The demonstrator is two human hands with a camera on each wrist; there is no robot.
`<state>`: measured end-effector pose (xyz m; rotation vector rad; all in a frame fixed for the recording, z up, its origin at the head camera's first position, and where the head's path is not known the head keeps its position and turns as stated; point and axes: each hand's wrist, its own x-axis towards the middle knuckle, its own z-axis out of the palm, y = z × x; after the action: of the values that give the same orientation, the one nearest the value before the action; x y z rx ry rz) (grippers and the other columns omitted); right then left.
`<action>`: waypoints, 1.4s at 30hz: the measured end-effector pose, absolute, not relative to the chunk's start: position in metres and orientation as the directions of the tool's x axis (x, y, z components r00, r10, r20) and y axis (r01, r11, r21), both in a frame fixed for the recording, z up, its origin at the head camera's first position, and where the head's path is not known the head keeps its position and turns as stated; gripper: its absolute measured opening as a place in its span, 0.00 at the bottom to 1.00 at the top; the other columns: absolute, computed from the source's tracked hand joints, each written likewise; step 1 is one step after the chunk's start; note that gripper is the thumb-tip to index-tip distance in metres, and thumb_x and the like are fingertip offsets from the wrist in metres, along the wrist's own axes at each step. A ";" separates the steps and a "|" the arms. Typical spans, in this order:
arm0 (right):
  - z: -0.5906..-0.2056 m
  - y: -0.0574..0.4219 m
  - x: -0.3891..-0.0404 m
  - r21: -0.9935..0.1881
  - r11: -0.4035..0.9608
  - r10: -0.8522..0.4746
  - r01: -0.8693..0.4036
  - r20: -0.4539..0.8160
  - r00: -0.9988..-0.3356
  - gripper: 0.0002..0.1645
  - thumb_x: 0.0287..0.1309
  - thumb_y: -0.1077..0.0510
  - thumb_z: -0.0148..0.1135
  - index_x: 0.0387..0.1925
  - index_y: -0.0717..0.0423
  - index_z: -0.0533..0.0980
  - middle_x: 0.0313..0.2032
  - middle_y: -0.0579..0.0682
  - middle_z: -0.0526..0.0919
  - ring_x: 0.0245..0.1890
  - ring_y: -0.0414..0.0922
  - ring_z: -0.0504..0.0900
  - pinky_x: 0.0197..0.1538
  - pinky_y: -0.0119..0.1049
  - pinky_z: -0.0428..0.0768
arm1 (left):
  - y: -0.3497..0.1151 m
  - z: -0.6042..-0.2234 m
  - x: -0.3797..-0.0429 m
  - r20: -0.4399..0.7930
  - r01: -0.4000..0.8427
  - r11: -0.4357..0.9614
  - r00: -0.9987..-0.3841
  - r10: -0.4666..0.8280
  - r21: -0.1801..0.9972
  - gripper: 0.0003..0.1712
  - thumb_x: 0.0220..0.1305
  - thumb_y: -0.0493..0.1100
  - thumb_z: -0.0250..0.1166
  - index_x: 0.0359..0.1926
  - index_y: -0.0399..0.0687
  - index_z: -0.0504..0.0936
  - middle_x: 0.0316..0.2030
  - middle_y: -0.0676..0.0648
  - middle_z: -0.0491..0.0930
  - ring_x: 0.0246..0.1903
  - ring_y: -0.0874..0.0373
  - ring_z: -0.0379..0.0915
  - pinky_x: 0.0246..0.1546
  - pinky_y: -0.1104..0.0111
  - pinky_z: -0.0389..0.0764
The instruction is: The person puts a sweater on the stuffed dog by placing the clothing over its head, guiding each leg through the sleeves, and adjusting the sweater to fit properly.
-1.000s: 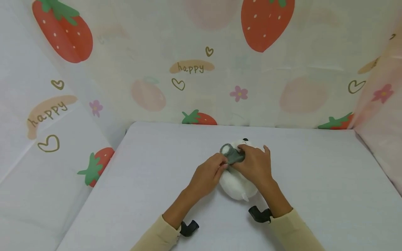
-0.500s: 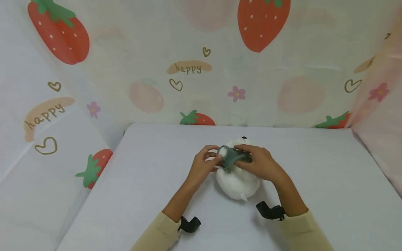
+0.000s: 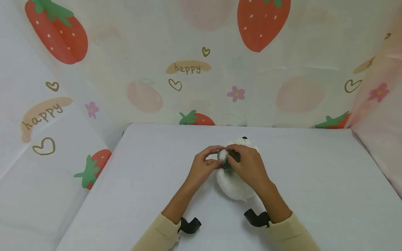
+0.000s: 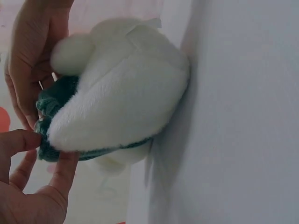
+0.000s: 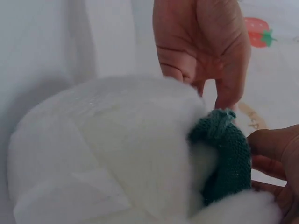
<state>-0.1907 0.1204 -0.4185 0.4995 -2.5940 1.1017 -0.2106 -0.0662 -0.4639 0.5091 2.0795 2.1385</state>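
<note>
A white plush toy [image 3: 233,186] with a black nose rests on the white table, its tail end toward me. Around its upper body is a dark green knitted garment [image 4: 56,98], mostly covered by the hands in the head view. White fur shows through a round opening of the knit at the toy's left side. My left hand [image 3: 203,164] pinches the edge of that opening between thumb and fingers. From the other side my right hand [image 3: 249,165] grips the knit, thumb and forefinger close to the left fingertips. The right wrist view shows the knit's bunched rim [image 5: 219,123] between both hands.
A white cloth covers the table [image 3: 150,195]. Behind it hangs a curtain [image 3: 260,76] printed with strawberries, hearts and "happy". Black wrist devices [image 3: 190,226] stick out from both cream sleeves [image 3: 290,232].
The right hand shifted right along the knit, then came back left toward the opening. The left hand changed its hold at the opening's edge. The plush toy stays in about the same place.
</note>
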 end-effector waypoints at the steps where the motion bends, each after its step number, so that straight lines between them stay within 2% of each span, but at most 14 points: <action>1: -0.419 0.120 -0.190 -0.637 0.656 -0.188 -0.405 0.381 -0.905 0.15 0.62 0.61 0.70 0.51 0.57 0.84 0.46 0.53 0.88 0.45 0.49 0.85 0.48 0.48 0.83 | -0.066 -0.464 -0.210 0.152 0.145 -0.045 -0.939 0.309 0.988 0.22 0.68 0.32 0.65 0.61 0.47 0.79 0.59 0.41 0.75 0.39 0.56 0.85 0.46 0.66 0.83; 4: -0.421 0.118 -0.191 -0.647 0.661 -0.162 -0.381 0.373 -0.914 0.15 0.60 0.63 0.70 0.50 0.60 0.84 0.43 0.55 0.88 0.41 0.49 0.86 0.44 0.47 0.84 | -0.065 -0.466 -0.211 0.121 0.126 -0.004 -0.950 0.289 0.992 0.24 0.66 0.32 0.65 0.62 0.49 0.79 0.58 0.42 0.76 0.39 0.55 0.85 0.45 0.66 0.83; 9: -0.425 0.117 -0.192 -0.664 0.664 -0.125 -0.345 0.356 -0.926 0.15 0.58 0.65 0.70 0.48 0.64 0.84 0.40 0.56 0.89 0.42 0.51 0.87 0.44 0.48 0.84 | -0.064 -0.470 -0.213 0.037 0.047 0.033 -0.965 0.260 0.998 0.24 0.65 0.33 0.65 0.62 0.49 0.80 0.56 0.43 0.78 0.43 0.56 0.83 0.45 0.66 0.83; 13: -0.429 0.116 -0.193 -0.648 0.676 -0.100 -0.351 0.391 -0.915 0.17 0.58 0.67 0.68 0.49 0.59 0.86 0.40 0.54 0.89 0.35 0.47 0.85 0.37 0.43 0.82 | -0.063 -0.473 -0.214 -0.013 -0.020 -0.025 -0.966 0.257 0.999 0.23 0.66 0.33 0.63 0.62 0.47 0.80 0.55 0.43 0.79 0.47 0.56 0.82 0.47 0.65 0.83; 17: -0.432 0.115 -0.193 -0.620 0.684 -0.104 -0.385 0.439 -0.892 0.20 0.55 0.70 0.67 0.49 0.55 0.87 0.40 0.53 0.89 0.30 0.45 0.80 0.31 0.39 0.76 | -0.061 -0.472 -0.215 -0.004 -0.026 -0.082 -0.968 0.253 0.996 0.26 0.66 0.30 0.61 0.64 0.48 0.78 0.51 0.41 0.81 0.45 0.55 0.82 0.45 0.64 0.84; 21: -0.433 0.114 -0.193 -0.603 0.703 -0.111 -0.378 0.433 -0.895 0.16 0.57 0.69 0.68 0.48 0.58 0.87 0.40 0.54 0.89 0.34 0.46 0.84 0.35 0.42 0.81 | -0.061 -0.472 -0.215 0.022 -0.001 -0.088 -0.967 0.254 0.996 0.26 0.64 0.29 0.60 0.62 0.49 0.79 0.50 0.40 0.81 0.45 0.54 0.83 0.45 0.63 0.84; 27: -0.433 0.114 -0.193 -0.568 0.753 -0.117 -0.334 0.384 -0.916 0.13 0.60 0.64 0.68 0.46 0.64 0.86 0.42 0.57 0.88 0.39 0.51 0.86 0.39 0.47 0.84 | -0.063 -0.474 -0.215 -0.002 -0.018 -0.049 -0.952 0.305 0.999 0.24 0.65 0.33 0.62 0.63 0.46 0.80 0.56 0.41 0.78 0.48 0.56 0.81 0.47 0.65 0.83; 33: -0.432 0.115 -0.192 -0.573 0.750 -0.108 -0.331 0.388 -0.915 0.12 0.60 0.65 0.68 0.45 0.63 0.86 0.41 0.57 0.88 0.36 0.51 0.86 0.37 0.46 0.83 | -0.065 -0.479 -0.218 -0.022 -0.033 -0.022 -0.928 0.372 0.999 0.25 0.65 0.35 0.63 0.64 0.41 0.78 0.60 0.41 0.76 0.49 0.57 0.81 0.48 0.66 0.81; 36: -0.431 0.116 -0.192 -0.589 0.734 -0.123 -0.339 0.375 -0.919 0.12 0.61 0.65 0.69 0.46 0.62 0.86 0.43 0.57 0.88 0.39 0.51 0.86 0.39 0.46 0.84 | -0.064 -0.481 -0.219 -0.015 -0.022 -0.014 -0.932 0.363 1.000 0.26 0.64 0.33 0.64 0.64 0.41 0.78 0.59 0.40 0.76 0.48 0.56 0.81 0.47 0.66 0.81; 38: -0.431 0.117 -0.193 -0.612 0.711 -0.143 -0.346 0.356 -0.923 0.13 0.61 0.65 0.69 0.48 0.62 0.86 0.45 0.57 0.87 0.42 0.52 0.86 0.42 0.47 0.84 | -0.063 -0.483 -0.219 -0.005 -0.003 0.008 -0.938 0.347 1.000 0.26 0.63 0.32 0.65 0.63 0.43 0.78 0.58 0.41 0.77 0.48 0.55 0.82 0.48 0.65 0.81; 42: -0.432 0.119 -0.193 -0.664 0.641 -0.189 -0.386 0.351 -0.917 0.14 0.61 0.67 0.69 0.49 0.62 0.85 0.47 0.56 0.87 0.48 0.53 0.85 0.48 0.48 0.83 | -0.065 -0.483 -0.218 0.092 0.148 0.153 -0.942 0.324 0.977 0.28 0.62 0.31 0.68 0.63 0.46 0.79 0.58 0.44 0.79 0.52 0.52 0.79 0.50 0.61 0.80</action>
<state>-0.1934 0.1189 -0.4320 0.4665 -2.6129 1.1432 -0.2181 -0.0649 -0.4835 0.4701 2.2757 1.9009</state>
